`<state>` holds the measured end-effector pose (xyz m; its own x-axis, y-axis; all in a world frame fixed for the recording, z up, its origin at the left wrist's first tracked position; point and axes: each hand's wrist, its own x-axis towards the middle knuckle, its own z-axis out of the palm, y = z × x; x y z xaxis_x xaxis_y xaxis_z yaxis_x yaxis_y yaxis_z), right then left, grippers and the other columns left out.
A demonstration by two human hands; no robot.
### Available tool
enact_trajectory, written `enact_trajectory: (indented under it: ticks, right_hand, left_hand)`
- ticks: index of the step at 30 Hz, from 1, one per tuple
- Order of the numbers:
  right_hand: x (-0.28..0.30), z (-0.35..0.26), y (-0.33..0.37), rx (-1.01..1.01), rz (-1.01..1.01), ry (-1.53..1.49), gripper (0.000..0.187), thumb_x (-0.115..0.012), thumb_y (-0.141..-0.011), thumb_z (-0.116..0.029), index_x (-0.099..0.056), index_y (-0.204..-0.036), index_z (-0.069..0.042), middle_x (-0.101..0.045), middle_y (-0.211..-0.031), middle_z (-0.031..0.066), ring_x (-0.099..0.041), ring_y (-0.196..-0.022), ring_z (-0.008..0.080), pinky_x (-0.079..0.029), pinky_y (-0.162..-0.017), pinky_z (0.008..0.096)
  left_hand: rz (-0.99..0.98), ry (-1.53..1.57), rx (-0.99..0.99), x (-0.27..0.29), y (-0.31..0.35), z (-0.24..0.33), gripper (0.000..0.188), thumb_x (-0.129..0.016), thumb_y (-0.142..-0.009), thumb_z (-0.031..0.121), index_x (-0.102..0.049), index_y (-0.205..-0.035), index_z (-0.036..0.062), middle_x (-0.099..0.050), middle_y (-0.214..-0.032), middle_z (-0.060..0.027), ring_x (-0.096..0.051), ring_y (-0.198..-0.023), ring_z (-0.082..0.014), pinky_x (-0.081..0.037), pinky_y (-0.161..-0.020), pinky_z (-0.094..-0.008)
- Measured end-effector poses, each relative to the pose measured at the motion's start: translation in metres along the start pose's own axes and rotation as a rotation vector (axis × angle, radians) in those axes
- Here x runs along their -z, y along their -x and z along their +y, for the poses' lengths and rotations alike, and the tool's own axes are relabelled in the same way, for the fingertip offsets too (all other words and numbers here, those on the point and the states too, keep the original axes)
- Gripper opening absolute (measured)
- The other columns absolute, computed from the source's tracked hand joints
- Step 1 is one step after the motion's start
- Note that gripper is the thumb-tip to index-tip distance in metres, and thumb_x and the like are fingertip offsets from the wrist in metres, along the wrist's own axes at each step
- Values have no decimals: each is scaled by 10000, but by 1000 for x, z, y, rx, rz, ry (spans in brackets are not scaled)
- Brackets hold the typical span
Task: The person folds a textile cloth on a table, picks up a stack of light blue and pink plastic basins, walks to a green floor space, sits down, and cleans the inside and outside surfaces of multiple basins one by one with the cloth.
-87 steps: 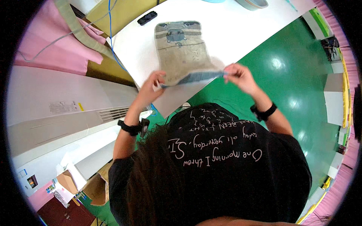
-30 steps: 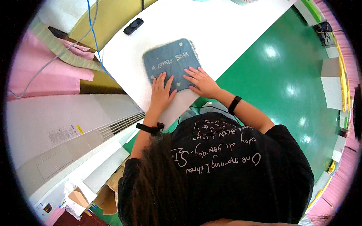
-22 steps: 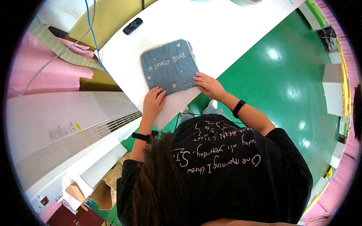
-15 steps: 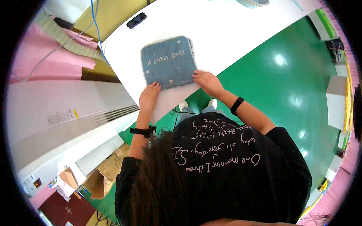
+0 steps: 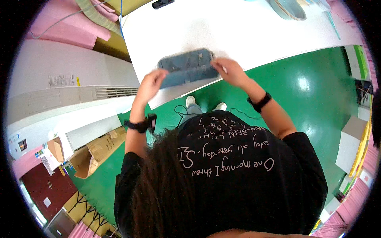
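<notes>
Denim piece now half-folded, near edge lifted off white worktop.
Left hand and right hand each pinch a corner; earlier both lay flat.

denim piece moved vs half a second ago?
Yes. The denim piece, then flat and square on the white table, is now folded toward the table's near edge, gripped by left hand and right hand.

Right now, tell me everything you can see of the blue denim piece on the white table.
The blue denim piece looks like soft, faded blue-grey cloth with a darker seam along its far edge. It lies near the white table's near edge, its near part lifted and folded over. The left hand grips its left end and the right hand its right end.
</notes>
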<state>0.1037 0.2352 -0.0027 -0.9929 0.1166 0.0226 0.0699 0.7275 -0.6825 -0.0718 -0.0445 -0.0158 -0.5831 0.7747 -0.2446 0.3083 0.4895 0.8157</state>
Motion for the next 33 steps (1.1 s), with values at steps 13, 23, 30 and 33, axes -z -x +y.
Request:
enact_trajectory:
  ticks: [13,23,30,33]
  right_hand:
    - [-107,9,-5,163,11,349,544,-559,-871,-300,-426,-1343,-64,-382,-1422,139,-344,-1318,314,-274,-1078,471]
    - [-113,4,-3,171,-33,434,593,-524,-886,-369,-380,-1389,-91,-314,-1476,110,-251,-1380,272,-172,-1127,458]
    - [-97,17,5,192,-102,342,528,-523,-899,-298,-403,-1372,-98,-329,-1469,94,-265,-1377,255,-192,-1136,442]
    - [-92,29,12,220,-65,278,421,-548,-888,-248,-492,-1274,-89,-403,-1411,103,-327,-1337,267,-241,-1116,424]
  left_hand:
    - [270,-711,-257,-99,-15,-30,474,-502,-900,296,-443,-1356,179,-389,-1426,-76,-311,-1341,-286,-199,-1088,-536]
    - [250,-716,-223,-99,-12,-45,504,-465,-925,361,-387,-1404,222,-337,-1472,-59,-271,-1373,-278,-147,-1098,-570]
    - [149,-682,-149,-81,-6,-46,456,-452,-948,305,-426,-1379,157,-350,-1468,-55,-294,-1368,-251,-196,-1110,-496]
    - [265,-626,-207,-80,1,-52,362,-515,-912,260,-551,-1241,114,-525,-1311,-91,-439,-1265,-267,-287,-1072,-474]
